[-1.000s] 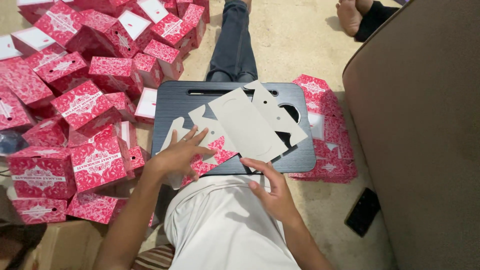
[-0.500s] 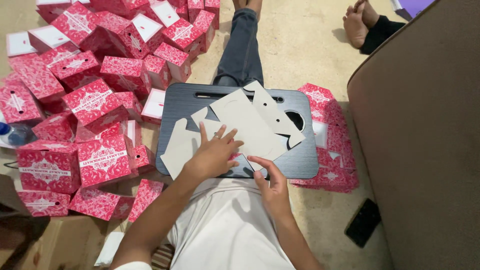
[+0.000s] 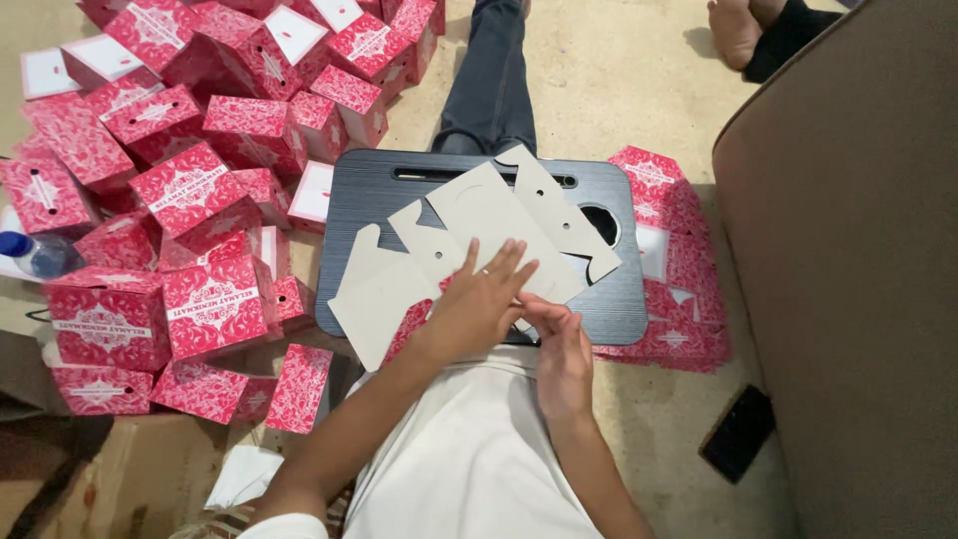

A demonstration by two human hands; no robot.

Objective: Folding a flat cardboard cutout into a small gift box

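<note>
A flat die-cut cardboard box blank (image 3: pixel 479 235), grey-white side up with a red patterned underside, lies across a dark lap tray (image 3: pixel 369 190) on my legs. My left hand (image 3: pixel 479 299) presses flat on the blank's near part, fingers spread. My right hand (image 3: pixel 561 344) sits just right of it at the blank's near edge, fingers curled on a flap there.
Many folded red-and-white patterned boxes (image 3: pixel 200 190) are heaped on the floor to the left. A stack of flat red blanks (image 3: pixel 669 260) lies right of the tray. A brown sofa (image 3: pixel 848 279) rises at right, a black phone (image 3: pixel 736 432) beside it. Another person's foot (image 3: pixel 736 30) shows top right. A water bottle (image 3: pixel 35 255) lies far left.
My left hand slid right from the blank's left flap onto its middle. My right hand moved up to meet it at the near edge.
</note>
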